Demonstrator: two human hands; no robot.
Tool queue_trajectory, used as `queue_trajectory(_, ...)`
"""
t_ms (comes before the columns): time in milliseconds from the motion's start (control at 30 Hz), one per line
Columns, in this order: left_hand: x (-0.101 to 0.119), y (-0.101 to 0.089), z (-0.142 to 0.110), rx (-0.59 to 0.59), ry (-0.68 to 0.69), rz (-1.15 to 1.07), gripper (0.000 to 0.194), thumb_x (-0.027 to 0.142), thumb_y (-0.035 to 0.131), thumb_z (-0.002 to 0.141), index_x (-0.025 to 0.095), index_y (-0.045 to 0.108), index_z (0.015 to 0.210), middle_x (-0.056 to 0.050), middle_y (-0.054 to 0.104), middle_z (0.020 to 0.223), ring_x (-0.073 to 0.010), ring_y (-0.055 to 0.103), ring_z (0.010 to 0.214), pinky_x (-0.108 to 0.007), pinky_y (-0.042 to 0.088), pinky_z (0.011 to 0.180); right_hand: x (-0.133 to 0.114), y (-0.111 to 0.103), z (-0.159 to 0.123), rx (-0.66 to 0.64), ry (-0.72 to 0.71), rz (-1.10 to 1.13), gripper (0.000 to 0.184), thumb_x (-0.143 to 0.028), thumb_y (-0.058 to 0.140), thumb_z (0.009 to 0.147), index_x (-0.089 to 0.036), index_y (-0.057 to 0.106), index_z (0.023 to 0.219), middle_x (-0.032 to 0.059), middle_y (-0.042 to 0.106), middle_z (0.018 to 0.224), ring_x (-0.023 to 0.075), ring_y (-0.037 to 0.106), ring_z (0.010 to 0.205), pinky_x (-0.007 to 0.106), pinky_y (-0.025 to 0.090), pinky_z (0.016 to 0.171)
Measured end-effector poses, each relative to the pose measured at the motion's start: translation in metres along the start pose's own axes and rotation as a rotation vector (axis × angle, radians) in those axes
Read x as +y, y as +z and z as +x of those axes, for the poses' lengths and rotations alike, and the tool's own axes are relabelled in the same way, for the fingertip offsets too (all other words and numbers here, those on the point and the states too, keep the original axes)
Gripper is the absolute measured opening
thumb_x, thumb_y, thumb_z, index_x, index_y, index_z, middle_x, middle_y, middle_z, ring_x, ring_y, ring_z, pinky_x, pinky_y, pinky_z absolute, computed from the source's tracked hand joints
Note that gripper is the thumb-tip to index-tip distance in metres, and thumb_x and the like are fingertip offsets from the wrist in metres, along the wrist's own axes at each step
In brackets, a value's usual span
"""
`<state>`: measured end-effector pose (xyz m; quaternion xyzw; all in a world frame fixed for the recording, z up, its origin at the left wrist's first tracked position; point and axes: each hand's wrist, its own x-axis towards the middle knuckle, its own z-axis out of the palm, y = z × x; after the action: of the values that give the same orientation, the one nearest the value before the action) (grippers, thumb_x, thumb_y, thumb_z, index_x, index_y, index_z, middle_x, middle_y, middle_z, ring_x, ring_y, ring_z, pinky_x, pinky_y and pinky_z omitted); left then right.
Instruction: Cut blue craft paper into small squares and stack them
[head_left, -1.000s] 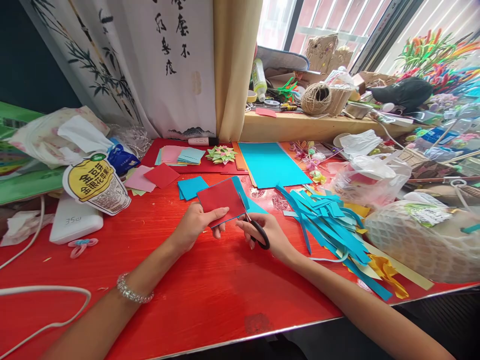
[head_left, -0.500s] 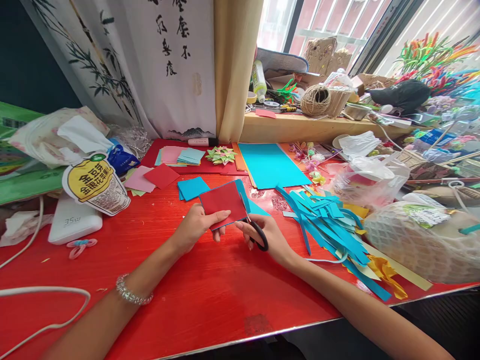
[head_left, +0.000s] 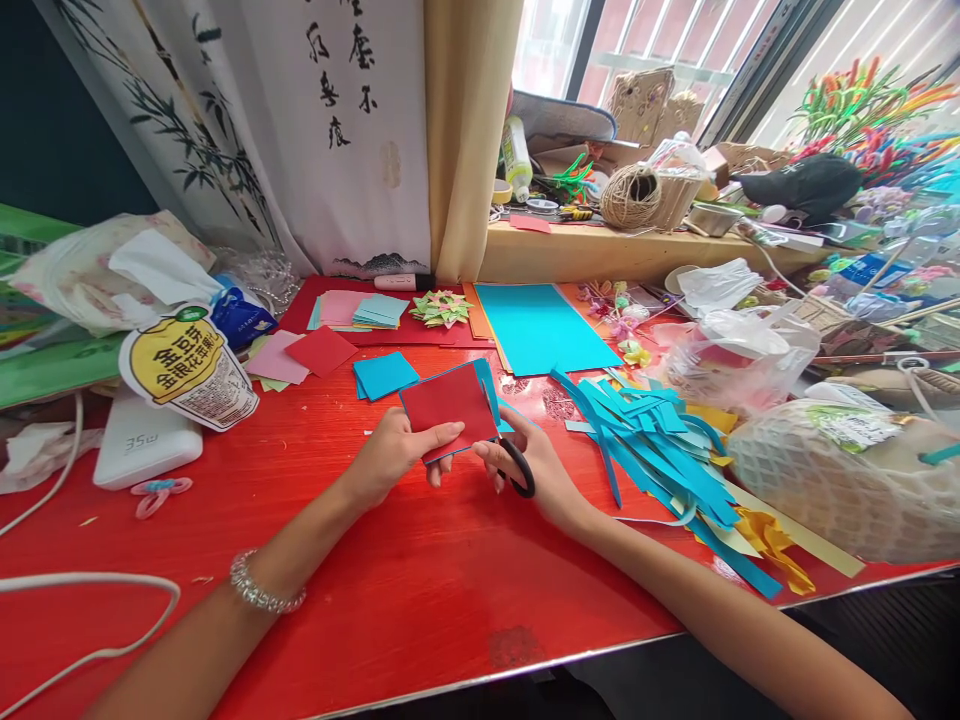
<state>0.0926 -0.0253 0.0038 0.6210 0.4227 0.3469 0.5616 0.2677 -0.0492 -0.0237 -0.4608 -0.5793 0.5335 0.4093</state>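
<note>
My left hand (head_left: 401, 445) pinches a red paper square (head_left: 448, 405) by its lower left part, thumb on top. Blue paper (head_left: 489, 380) lies under the red one and shows along its edges. In my right hand (head_left: 532, 455) is a pair of scissors (head_left: 517, 468) with black handles. Their blades stand at the right edge of the red and blue paper; part of the blades is hidden by the paper and my fingers. Just beyond my left hand a small stack of blue squares (head_left: 385, 376) rests on the red table (head_left: 420, 590).
A heap of blue paper strips (head_left: 667, 450) lies right of my right hand. Behind are large blue sheets (head_left: 551, 328), pastel paper squares (head_left: 379, 312) and a folded paper flower (head_left: 442, 309). A white power bank (head_left: 150, 440) is at left, a netted bundle (head_left: 840, 480) at right.
The scissors' blades have shifted slightly along the paper's right edge, and more blue shows at the upper right corner. My left hand has hardly moved. The view has shifted slightly.
</note>
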Motion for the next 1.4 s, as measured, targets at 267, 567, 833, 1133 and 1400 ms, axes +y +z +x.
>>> queue_trajectory(267, 0.0001, 0.0032, -0.0019, -0.045, 0.005, 0.004, 0.033, 0.033, 0.054, 0.078, 0.015, 0.053, 0.051, 0.001, 0.055, 0.045, -0.0091, 0.049, 0.036, -0.023, 0.041, 0.045, -0.0053, -0.0003, -0.0029, 0.007, 0.031, -0.011, 0.063, -0.048, 0.056, 0.076, -0.02, 0.033, 0.127, -0.0049, 0.053, 0.058, 0.0104, 0.048, 0.05, 0.022, 0.03, 0.044)
queue_trajectory(567, -0.0027, 0.0026, -0.0004, -0.038, 0.014, 0.007, 0.032, 0.033, 0.054, 0.079, 0.014, 0.055, 0.053, 0.001, 0.056, 0.046, -0.0092, 0.049, 0.035, -0.023, 0.04, 0.045, -0.0059, -0.0014, -0.0018, -0.023, -0.008, -0.011, 0.058, -0.048, 0.055, 0.077, -0.019, 0.038, 0.124, -0.0045, 0.051, 0.057, 0.0109, 0.048, 0.052, 0.024, 0.034, 0.05)
queue_trajectory(833, -0.0026, 0.003, 0.0001, -0.027, -0.012, -0.005, 0.032, 0.033, 0.055, 0.078, 0.014, 0.054, 0.052, 0.002, 0.056, 0.044, -0.0091, 0.049, 0.034, -0.023, 0.04, 0.045, -0.0019, 0.0003, -0.0007, 0.001, 0.002, 0.047, 0.064, -0.049, 0.058, 0.074, -0.018, 0.036, 0.126, -0.0059, 0.049, 0.054, 0.01, 0.046, 0.047, 0.022, 0.033, 0.047)
queue_trajectory(1133, -0.0018, 0.0029, 0.0005, -0.024, 0.0, 0.002, 0.033, 0.032, 0.055, 0.078, 0.013, 0.054, 0.051, 0.002, 0.056, 0.043, -0.0084, 0.049, 0.034, -0.022, 0.041, 0.045, 0.0003, 0.0016, -0.003, 0.023, -0.023, 0.093, 0.069, -0.04, 0.059, 0.076, -0.019, 0.026, 0.134, -0.0081, 0.046, 0.051, 0.0084, 0.041, 0.044, 0.021, 0.032, 0.044)
queue_trajectory(1400, -0.0059, 0.0031, 0.0008, -0.061, 0.002, 0.023, 0.034, 0.032, 0.053, 0.08, 0.013, 0.056, 0.051, 0.002, 0.056, 0.044, -0.0074, 0.049, 0.035, -0.021, 0.04, 0.044, -0.0061, -0.0018, -0.0019, 0.032, 0.035, 0.04, 0.076, -0.041, 0.058, 0.076, -0.018, 0.021, 0.138, -0.0061, 0.05, 0.054, 0.0086, 0.044, 0.045, 0.021, 0.032, 0.044)
